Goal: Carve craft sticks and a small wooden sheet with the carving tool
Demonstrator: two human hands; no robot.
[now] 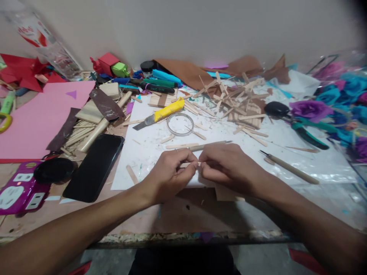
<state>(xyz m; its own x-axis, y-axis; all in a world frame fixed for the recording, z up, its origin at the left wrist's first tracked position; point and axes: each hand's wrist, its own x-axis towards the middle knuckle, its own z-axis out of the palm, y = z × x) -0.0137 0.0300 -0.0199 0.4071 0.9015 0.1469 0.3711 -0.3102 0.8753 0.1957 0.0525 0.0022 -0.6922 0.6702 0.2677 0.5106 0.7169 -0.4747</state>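
Over the front edge of the white sheet, my left hand and my right hand meet fingertip to fingertip. Between them is a thin wooden craft stick, pinched by the left thumb and fingers, while the right fingertips close on its other end. Most of the stick is hidden by the fingers. Just beyond the hands lie a slim pointed tool and another flat craft stick. A metal ring and a yellow utility knife lie farther back.
A pile of craft sticks covers the back. On the right are green-handled pliers, a wooden-handled carving tool and paper flowers. A black phone, a purple case and pink paper lie left.
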